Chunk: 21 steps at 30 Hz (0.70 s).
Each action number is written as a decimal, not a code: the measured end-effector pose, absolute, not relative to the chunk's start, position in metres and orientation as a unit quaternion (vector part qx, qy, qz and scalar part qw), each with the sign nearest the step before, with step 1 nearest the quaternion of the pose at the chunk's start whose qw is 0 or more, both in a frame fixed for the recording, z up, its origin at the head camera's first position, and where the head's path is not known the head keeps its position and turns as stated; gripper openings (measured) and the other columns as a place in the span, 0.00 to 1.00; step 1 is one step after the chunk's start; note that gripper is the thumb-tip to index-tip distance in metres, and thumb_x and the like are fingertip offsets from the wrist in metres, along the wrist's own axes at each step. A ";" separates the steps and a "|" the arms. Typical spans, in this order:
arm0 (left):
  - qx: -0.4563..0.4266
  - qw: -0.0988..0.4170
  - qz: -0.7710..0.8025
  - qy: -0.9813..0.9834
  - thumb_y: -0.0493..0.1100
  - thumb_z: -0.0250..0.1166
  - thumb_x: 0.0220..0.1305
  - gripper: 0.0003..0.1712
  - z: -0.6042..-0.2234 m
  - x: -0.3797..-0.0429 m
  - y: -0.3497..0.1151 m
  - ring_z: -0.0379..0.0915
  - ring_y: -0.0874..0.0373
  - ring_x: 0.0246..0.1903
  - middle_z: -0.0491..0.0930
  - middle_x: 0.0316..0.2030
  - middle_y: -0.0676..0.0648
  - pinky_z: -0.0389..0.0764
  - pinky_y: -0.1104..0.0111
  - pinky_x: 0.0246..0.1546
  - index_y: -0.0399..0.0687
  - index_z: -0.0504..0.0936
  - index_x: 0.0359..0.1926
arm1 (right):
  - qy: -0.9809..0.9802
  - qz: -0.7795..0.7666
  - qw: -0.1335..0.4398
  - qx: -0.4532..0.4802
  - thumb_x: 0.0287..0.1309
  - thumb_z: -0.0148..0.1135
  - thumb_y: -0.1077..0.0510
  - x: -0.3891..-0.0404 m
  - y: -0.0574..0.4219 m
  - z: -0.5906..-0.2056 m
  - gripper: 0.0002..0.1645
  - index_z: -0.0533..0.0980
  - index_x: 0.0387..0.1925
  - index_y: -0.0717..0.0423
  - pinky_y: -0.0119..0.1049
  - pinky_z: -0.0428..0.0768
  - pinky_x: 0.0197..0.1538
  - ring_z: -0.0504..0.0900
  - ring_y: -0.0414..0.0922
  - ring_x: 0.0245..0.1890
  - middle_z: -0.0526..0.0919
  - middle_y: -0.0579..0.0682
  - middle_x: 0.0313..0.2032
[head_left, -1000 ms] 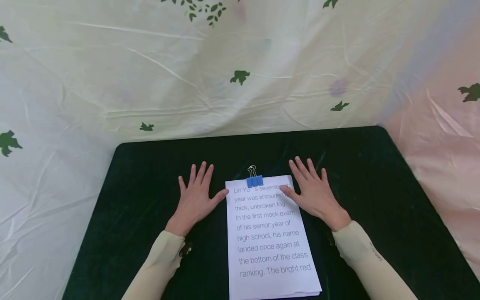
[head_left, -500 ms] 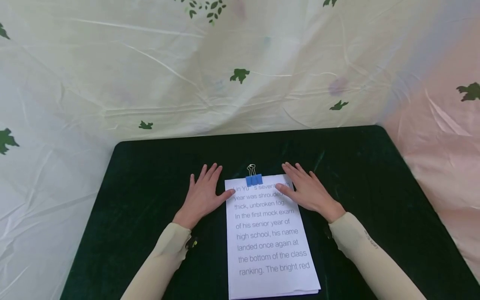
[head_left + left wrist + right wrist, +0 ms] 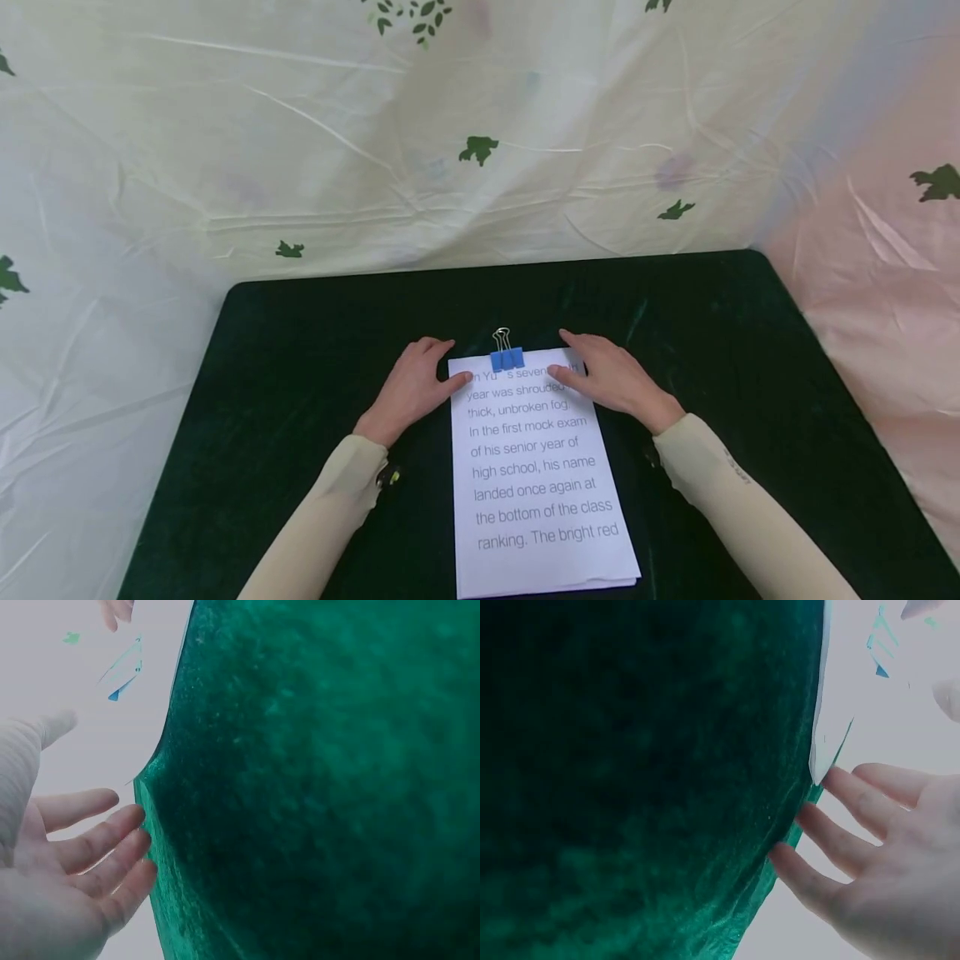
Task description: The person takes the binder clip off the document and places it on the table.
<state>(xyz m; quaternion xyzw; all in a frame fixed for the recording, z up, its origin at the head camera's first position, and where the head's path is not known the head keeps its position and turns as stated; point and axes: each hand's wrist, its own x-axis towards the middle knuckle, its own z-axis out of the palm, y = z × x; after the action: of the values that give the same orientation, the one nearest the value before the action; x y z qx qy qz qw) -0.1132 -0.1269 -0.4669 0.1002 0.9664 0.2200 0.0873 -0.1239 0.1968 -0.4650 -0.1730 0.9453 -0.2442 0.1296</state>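
Note:
A stack of printed paper sheets point(image 3: 534, 467) lies on the dark green tabletop, a blue binder clip point(image 3: 507, 358) at its top edge. My left hand point(image 3: 408, 385) is at the stack's top left corner, thumb over the paper. At the top right corner is my right hand point(image 3: 617, 377), its thumb also over the print. In the left wrist view the left fingers point(image 3: 112, 844) are loosely bent, with a gap to the thumb. The right fingers point(image 3: 840, 832) are slightly bent beside the paper's corner in the right wrist view. Whether either thumb touches the paper I cannot tell.
The green velvet-like table cover point(image 3: 300, 325) extends around the stack, with rounded far corners. Behind the table hangs a pale curtain point(image 3: 375, 167) with green leaf prints. Pinkish fabric point(image 3: 885, 333) hangs on the right.
Both hands have moved inward toward the paper's top corners. Their spread fingers have drawn together and bent somewhat. The stack and clip stay in place on the table.

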 end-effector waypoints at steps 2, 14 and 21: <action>0.103 0.090 0.226 0.964 0.65 0.67 0.67 0.42 -0.468 -0.115 -0.126 0.70 0.43 0.62 0.74 0.65 0.38 0.73 0.49 0.64 0.44 0.73 0.72 | 0.945 -0.247 0.127 -0.175 0.68 0.61 0.34 -0.126 0.197 -0.464 0.49 0.62 0.77 0.60 0.63 0.67 0.68 0.68 0.60 0.70 0.69 0.61 0.72; 0.116 0.103 0.246 0.957 0.58 0.70 0.67 0.33 -0.472 -0.121 -0.122 0.75 0.50 0.48 0.80 0.55 0.42 0.78 0.55 0.53 0.45 0.80 0.65 | 0.949 -0.229 0.124 -0.177 0.67 0.64 0.39 -0.133 0.195 -0.463 0.44 0.66 0.75 0.58 0.64 0.68 0.65 0.72 0.59 0.64 0.74 0.61 0.68; 0.117 0.100 0.274 0.950 0.49 0.70 0.69 0.20 -0.472 -0.123 -0.120 0.75 0.53 0.44 0.81 0.49 0.45 0.78 0.57 0.49 0.45 0.85 0.57 | 0.951 -0.225 0.123 -0.176 0.68 0.65 0.40 -0.134 0.195 -0.464 0.41 0.69 0.73 0.57 0.64 0.67 0.65 0.71 0.59 0.64 0.74 0.61 0.68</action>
<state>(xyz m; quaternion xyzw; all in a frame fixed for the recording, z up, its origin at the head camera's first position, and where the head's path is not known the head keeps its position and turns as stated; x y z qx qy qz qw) -0.1233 -0.1200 -0.4725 0.1168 0.9495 0.2735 0.0996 -0.1336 0.1947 -0.4638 -0.1756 0.9506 -0.2245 0.1227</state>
